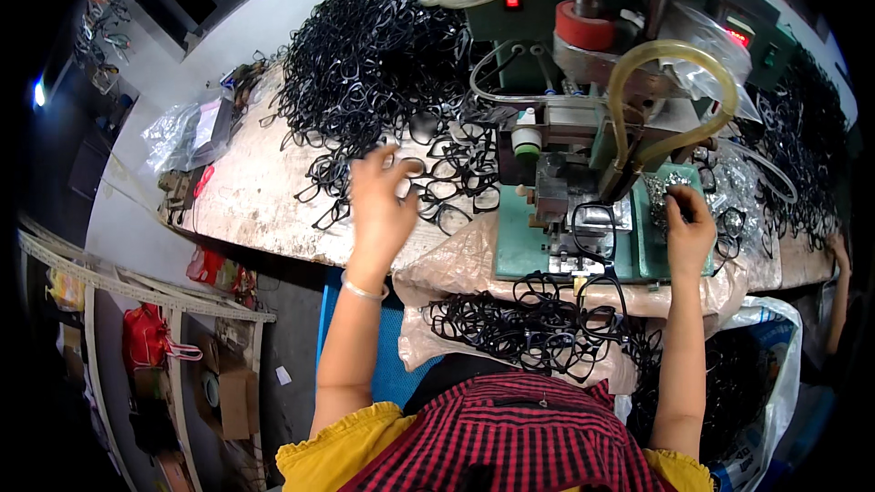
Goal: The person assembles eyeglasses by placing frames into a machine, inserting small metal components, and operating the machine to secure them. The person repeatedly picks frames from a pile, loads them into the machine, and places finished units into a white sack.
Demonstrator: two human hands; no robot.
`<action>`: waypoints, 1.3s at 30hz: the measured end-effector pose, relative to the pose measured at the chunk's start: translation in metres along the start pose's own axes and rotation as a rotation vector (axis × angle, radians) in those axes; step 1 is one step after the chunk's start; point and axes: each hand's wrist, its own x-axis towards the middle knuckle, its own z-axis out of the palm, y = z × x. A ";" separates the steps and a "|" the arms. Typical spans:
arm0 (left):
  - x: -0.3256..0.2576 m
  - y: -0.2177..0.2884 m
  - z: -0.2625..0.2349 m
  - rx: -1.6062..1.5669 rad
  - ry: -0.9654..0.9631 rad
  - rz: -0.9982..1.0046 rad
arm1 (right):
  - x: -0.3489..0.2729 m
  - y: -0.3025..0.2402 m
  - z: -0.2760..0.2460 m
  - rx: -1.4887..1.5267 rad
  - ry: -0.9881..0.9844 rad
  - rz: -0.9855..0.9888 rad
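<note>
My left hand [381, 200] is raised over loose black eyeglass frames [456, 164] on the worktable, its fingers spread and slightly blurred. Nothing shows in its grasp. At the green tray of small shiny metal parts [670, 184], my right hand [691, 228] has thumb and fingers bent together; whatever they pinch is too small to make out. Between the hands, a single black eyeglass frame [612, 260] sits at the metal fixture of the green press machine [524, 251]. More eyeglass frames [538, 328] lie heaped on plastic sheeting over my lap.
A tall heap of black eyeglass frames [365, 55] covers the back of the table [246, 196]. A yellowish hose [674, 47] loops above the fixture. To the right stand a white and blue sack [784, 337] and another person's hand [837, 251]. Shelving [146, 282] is at lower left.
</note>
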 end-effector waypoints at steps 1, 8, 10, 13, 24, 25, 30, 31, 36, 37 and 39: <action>0.000 -0.002 0.023 0.096 -0.136 0.092 | 0.000 -0.001 0.000 0.022 -0.003 0.032; -0.031 -0.061 0.075 -0.207 0.077 0.069 | -0.054 -0.005 -0.063 -0.421 0.141 -0.098; -0.023 -0.075 0.054 -0.511 0.240 -0.201 | -0.078 0.010 -0.099 -0.435 0.243 -0.056; -0.017 -0.108 0.028 -0.943 0.294 -0.592 | -0.101 0.018 -0.123 -0.333 0.318 0.105; 0.002 -0.040 0.127 -0.576 0.124 -0.399 | -0.008 -0.096 0.025 0.162 0.015 -0.226; -0.001 -0.034 0.131 -0.591 0.217 -0.336 | -0.017 -0.097 0.035 0.250 -0.008 -0.093; -0.019 0.035 0.086 -1.584 0.071 -0.707 | -0.031 -0.104 0.046 0.546 -0.051 0.086; -0.014 0.050 0.072 -1.672 0.065 -0.716 | -0.031 -0.104 0.046 0.541 -0.059 0.089; 0.004 0.133 -0.034 -1.928 -0.075 -0.350 | -0.029 -0.132 0.039 0.688 -0.144 0.172; -0.003 0.142 -0.050 -2.076 -0.183 -0.293 | -0.030 -0.133 0.039 0.701 -0.126 0.192; -0.019 0.153 -0.072 -2.106 -0.394 -0.285 | -0.034 -0.137 0.041 0.724 -0.110 0.227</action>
